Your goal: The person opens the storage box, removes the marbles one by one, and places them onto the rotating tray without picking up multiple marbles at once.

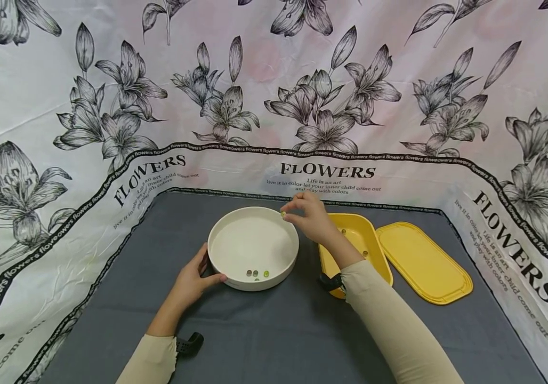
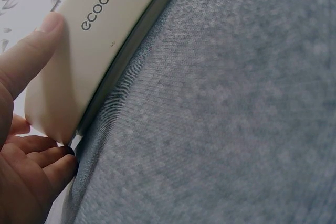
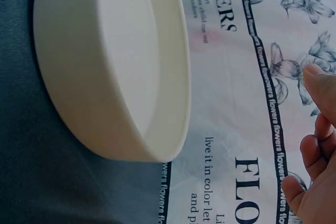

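Observation:
A round white tray [image 1: 250, 240] with a low wall sits on the grey cloth. Several small glassy beads [image 1: 266, 273], some green and some brownish, lie inside it near the front. My left hand [image 1: 194, 280] grips the tray's left front side, thumb on the outer wall [image 2: 100, 35], which bears the word "ecoco". Above the tray's far right rim, my right hand [image 1: 309, 216] pinches a small green bead [image 1: 283, 214] between thumb and fingertips. In the right wrist view the bead is mostly hidden by the thumb [image 3: 317, 85].
A yellow rectangular container [image 1: 375, 245] with several small beads stands right of the tray, partly under the right forearm. Its flat yellow lid [image 1: 427, 264] lies further right. Flower-printed cloth [image 1: 327, 117] rises behind and at both sides.

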Demonstrator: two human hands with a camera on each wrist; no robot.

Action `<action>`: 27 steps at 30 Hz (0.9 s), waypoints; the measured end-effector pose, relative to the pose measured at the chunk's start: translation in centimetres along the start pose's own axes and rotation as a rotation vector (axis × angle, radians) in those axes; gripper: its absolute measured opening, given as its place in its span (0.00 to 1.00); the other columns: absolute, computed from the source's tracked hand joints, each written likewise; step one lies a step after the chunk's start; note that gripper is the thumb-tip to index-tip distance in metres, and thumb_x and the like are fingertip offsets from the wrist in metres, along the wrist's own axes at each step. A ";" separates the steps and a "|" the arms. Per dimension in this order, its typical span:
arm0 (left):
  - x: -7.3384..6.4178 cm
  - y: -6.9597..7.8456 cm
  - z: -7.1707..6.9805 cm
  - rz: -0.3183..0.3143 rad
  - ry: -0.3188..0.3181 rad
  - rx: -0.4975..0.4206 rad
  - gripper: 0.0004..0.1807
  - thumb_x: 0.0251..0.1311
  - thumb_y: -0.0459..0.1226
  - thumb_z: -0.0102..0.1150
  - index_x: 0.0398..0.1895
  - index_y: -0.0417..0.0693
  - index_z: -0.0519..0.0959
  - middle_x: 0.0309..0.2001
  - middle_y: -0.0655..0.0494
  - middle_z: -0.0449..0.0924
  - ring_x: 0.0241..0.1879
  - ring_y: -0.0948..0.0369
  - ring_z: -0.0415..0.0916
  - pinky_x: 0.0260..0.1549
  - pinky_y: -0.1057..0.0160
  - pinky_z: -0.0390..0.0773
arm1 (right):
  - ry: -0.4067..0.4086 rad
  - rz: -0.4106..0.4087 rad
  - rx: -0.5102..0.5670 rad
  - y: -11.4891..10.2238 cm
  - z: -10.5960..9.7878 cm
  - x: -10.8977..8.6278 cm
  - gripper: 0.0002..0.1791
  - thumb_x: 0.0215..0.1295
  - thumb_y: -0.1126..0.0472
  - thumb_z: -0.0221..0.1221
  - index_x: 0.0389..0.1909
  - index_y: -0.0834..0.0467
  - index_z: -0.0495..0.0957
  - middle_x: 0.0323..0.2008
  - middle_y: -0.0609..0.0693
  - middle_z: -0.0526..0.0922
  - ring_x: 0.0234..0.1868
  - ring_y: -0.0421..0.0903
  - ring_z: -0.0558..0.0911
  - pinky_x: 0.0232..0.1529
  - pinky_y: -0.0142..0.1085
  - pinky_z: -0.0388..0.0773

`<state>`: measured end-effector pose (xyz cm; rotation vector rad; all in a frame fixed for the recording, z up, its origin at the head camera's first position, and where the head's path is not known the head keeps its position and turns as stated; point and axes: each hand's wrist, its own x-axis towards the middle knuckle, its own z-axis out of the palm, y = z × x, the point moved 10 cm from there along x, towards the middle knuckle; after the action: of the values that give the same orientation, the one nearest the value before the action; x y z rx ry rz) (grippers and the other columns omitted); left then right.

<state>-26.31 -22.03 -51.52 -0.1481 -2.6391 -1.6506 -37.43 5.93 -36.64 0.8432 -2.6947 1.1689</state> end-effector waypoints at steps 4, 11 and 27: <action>-0.1 0.1 0.0 -0.003 0.009 -0.004 0.64 0.53 0.48 0.78 0.84 0.45 0.44 0.81 0.44 0.50 0.80 0.49 0.52 0.76 0.49 0.62 | -0.034 -0.012 -0.006 0.0 0.8 1.0 0.11 0.69 0.58 0.67 0.49 0.54 0.88 0.46 0.51 0.70 0.51 0.51 0.64 0.51 0.47 0.63; 0.0 0.2 -0.1 0.006 0.009 -0.014 0.63 0.53 0.46 0.79 0.84 0.46 0.45 0.81 0.44 0.51 0.79 0.48 0.52 0.75 0.48 0.62 | -0.079 0.009 0.037 0.0 1.9 2.5 0.11 0.71 0.57 0.65 0.51 0.53 0.87 0.55 0.52 0.72 0.64 0.52 0.66 0.67 0.53 0.67; -0.1 0.1 -0.1 0.019 0.008 -0.002 0.64 0.52 0.50 0.78 0.84 0.48 0.45 0.81 0.43 0.52 0.79 0.48 0.53 0.75 0.49 0.62 | -0.162 0.021 0.000 0.3 5.4 5.6 0.11 0.71 0.57 0.65 0.50 0.53 0.88 0.55 0.51 0.74 0.59 0.51 0.70 0.64 0.49 0.71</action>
<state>-26.17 -22.12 -51.40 -0.1662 -2.6220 -1.6450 -41.61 -0.20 -38.98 0.9516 -2.8377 1.1514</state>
